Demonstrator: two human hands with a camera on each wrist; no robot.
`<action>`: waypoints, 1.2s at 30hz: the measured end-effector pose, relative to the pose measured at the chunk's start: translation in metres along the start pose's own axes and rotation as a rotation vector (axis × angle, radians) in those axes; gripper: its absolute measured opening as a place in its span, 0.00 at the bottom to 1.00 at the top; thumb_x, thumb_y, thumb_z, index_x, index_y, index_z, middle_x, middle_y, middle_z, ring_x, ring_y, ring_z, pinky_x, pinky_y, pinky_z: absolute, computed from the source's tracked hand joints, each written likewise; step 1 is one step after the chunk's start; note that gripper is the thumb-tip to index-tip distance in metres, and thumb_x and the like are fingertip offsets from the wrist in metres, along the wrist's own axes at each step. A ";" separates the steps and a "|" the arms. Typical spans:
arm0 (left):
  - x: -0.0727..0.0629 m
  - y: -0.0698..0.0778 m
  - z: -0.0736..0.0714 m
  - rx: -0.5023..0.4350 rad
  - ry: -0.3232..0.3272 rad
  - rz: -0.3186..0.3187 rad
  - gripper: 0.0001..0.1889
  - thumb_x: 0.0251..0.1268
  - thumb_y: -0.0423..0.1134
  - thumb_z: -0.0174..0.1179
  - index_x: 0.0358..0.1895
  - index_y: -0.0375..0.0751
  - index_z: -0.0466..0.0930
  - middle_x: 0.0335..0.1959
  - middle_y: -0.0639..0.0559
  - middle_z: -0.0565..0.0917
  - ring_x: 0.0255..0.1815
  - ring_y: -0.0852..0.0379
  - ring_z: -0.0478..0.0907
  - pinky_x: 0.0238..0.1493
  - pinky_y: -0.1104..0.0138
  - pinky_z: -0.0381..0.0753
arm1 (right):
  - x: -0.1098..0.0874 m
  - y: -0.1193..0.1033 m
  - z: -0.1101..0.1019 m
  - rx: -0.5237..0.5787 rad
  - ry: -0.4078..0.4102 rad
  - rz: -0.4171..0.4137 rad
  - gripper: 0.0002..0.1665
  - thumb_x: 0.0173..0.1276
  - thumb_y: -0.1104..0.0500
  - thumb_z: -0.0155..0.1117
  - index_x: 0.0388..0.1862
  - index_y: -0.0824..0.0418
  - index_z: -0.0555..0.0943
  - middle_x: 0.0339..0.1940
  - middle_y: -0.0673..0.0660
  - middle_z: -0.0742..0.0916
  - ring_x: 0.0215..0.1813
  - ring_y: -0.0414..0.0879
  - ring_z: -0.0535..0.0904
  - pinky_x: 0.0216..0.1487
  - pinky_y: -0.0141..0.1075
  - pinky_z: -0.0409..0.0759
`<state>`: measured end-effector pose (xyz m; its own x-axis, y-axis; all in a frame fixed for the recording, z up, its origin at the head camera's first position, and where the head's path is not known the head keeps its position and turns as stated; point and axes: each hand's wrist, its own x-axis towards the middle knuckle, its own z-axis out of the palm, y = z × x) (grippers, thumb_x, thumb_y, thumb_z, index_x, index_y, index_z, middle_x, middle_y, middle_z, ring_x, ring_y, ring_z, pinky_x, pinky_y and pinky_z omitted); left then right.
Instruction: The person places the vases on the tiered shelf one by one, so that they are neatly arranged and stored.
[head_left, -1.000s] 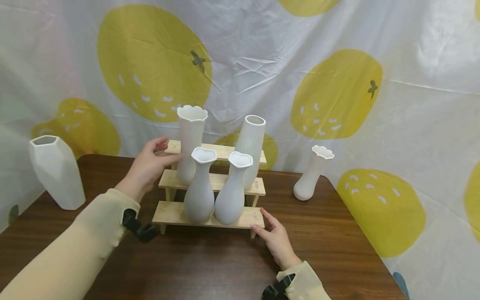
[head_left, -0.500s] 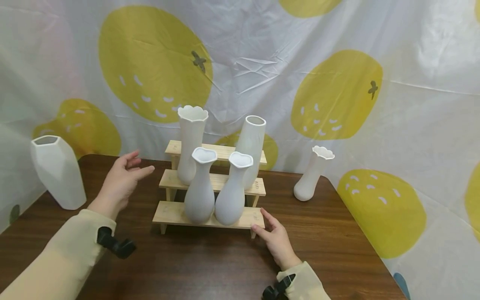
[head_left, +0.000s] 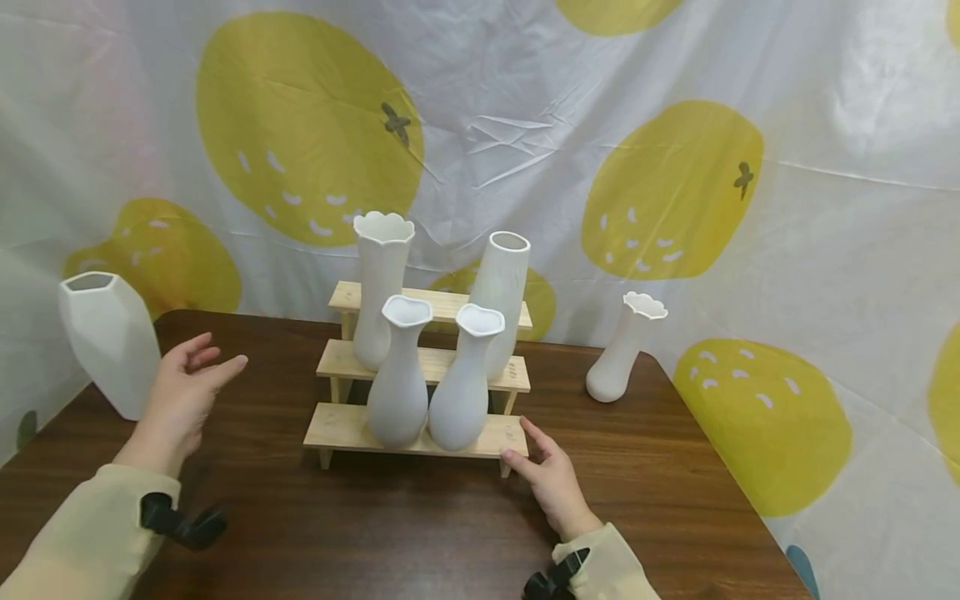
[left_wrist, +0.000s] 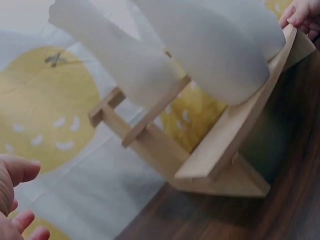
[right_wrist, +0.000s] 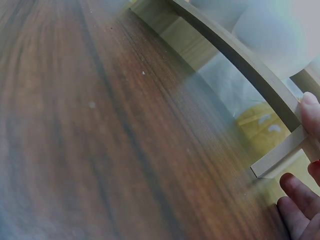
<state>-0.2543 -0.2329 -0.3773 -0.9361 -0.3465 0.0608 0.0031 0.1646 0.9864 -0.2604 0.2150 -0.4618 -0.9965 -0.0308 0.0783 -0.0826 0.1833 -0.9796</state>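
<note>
A three-step wooden stand (head_left: 337, 427) stands mid-table. Two slim-necked white vases (head_left: 397, 408) are on its lowest step, side by side. Behind them, a scallop-rimmed vase (head_left: 382, 267) and a plain round-mouthed vase (head_left: 501, 279) rise from the middle step. My right hand (head_left: 557, 483) grips the right end of the lowest step, its thumb (right_wrist: 311, 112) against the board. Away to the left, my left hand (head_left: 176, 400) holds nothing, fingers relaxed and apart. It overlaps the faceted white vase (head_left: 112, 333) in the head view; whether they touch cannot be told.
Right of the stand, a small fluted-rim vase (head_left: 624, 350) stands near the back right of the dark wood table (head_left: 375, 533). A fabric backdrop (head_left: 510, 142) with yellow fruit prints hangs close behind and along the sides.
My left hand has drawn back from the stand's left side and moved left and down toward the faceted vase. The right hand, stand and vases have stayed put.
</note>
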 end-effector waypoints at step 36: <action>0.024 -0.022 -0.060 -0.059 0.476 -0.265 0.49 0.54 0.54 0.68 0.76 0.63 0.45 0.75 0.54 0.43 0.73 0.55 0.44 0.66 0.52 0.62 | 0.004 0.009 -0.001 0.023 -0.007 -0.019 0.43 0.63 0.57 0.70 0.73 0.63 0.63 0.70 0.65 0.70 0.68 0.53 0.67 0.63 0.43 0.67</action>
<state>-0.2560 -0.3006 -0.3883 -0.6446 -0.7513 -0.1414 -0.1784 -0.0320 0.9834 -0.2648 0.2170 -0.4698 -0.9946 -0.0412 0.0956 -0.1010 0.1600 -0.9819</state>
